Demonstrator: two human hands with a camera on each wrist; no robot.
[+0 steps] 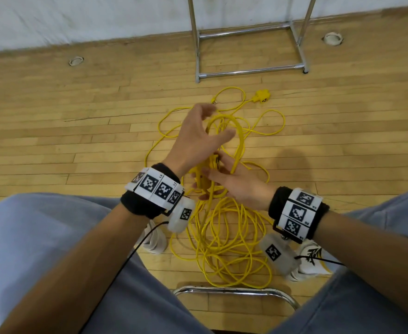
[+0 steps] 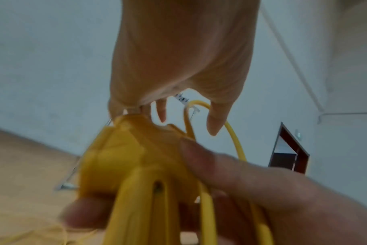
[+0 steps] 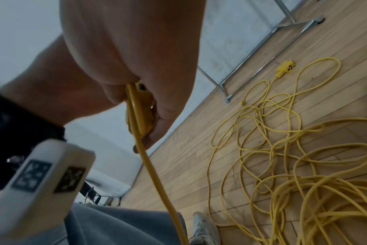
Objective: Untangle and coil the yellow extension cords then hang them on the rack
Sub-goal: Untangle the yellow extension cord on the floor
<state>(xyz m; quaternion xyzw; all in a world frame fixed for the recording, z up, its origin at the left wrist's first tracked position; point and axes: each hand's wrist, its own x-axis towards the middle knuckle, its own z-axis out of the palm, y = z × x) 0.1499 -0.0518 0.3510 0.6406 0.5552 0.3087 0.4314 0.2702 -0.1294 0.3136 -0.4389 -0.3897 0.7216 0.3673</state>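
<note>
Coiling underway: socket block (image 3: 141, 106) and first loops being gripped by right hand (image 1: 231, 186) above floor tangle (image 1: 231, 249); left hand (image 1: 198, 138) relaxed, fingers spread, holding nothing; next loop to be drawn in

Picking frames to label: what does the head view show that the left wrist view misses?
Only the head view: the tangled yellow cords on the floor, a loose outlet block, the rack's base, both wristbands. Only the left wrist view: a dark doorway, and a close look at the held yellow outlet block. Both: right hand gripping it, left hand open above.
</note>
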